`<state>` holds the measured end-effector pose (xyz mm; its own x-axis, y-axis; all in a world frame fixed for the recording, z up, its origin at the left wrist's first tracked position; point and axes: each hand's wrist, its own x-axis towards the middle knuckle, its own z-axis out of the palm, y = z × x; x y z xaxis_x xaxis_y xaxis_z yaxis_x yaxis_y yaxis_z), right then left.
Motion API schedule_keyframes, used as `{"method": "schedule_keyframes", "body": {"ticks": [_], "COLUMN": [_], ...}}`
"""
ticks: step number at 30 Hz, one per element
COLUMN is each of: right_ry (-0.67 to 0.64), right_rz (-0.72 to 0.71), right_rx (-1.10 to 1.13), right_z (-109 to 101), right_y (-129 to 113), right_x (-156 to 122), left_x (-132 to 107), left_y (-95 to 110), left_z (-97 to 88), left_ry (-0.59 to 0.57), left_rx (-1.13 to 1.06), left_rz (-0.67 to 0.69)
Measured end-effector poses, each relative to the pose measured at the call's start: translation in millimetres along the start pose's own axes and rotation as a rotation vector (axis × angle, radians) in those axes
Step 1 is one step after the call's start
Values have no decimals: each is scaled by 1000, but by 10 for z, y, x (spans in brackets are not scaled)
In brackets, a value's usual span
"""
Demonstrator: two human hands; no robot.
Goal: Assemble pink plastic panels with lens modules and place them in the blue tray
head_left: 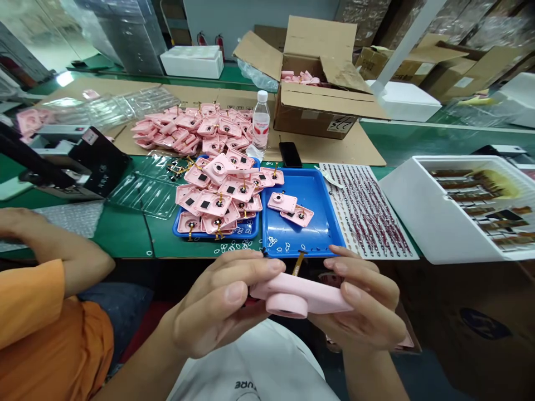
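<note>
Both of my hands grip a pink plastic toy camera housing (301, 298) just off the near edge of the green workbench. My left hand (221, 301) holds its left end, and my right hand (361, 298) wraps its right end. An orange-brown ribbon cable (298, 263) sticks up from the housing. Beyond my hands, a blue plastic tray (307, 223) holds two pink camera shells (290, 208). Another blue tray (217, 237) is heaped with several similar shells (217, 195), which hide most of it.
A co-worker's arm in an orange sleeve (42, 278) rests at the left. On the bench are clear blister trays (144, 189), a sheet of red lanyards (363, 211), and a white foam box of ribbon cables (463, 206). Behind stand a cardboard carton (317, 106), a water bottle (261, 122), and a phone (290, 154).
</note>
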<state>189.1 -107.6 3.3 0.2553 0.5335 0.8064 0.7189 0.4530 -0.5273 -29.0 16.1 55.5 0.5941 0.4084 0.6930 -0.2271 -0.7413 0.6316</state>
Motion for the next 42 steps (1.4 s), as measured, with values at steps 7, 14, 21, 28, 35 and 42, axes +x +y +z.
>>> {"method": "schedule_keyframes", "body": {"ticks": [7,14,21,28,35,42], "right_ry": [-25,-95,-129,-7,-119,-306], "right_rz": [-9,395,498,722,733,786], "right_rx": [63,373,515,516,476,643], "right_z": [215,366,423,463,711,1145], "right_y": [72,-52,-31,-232,-275,-544], "right_x": [-31,-271,-320,-186,120,484], "left_x": [95,143,109,-1,-183,-321], "left_y": [-64,-222,-169,-185,-78,41], "left_z": [255,342,365,176,-179,-571], "left_ry": [125,109,160,228,320,485], "left_rx": [-214,-246,-273,-282,-350,-345], "left_rz": [32,8,-180,-456,-623,-660]}}
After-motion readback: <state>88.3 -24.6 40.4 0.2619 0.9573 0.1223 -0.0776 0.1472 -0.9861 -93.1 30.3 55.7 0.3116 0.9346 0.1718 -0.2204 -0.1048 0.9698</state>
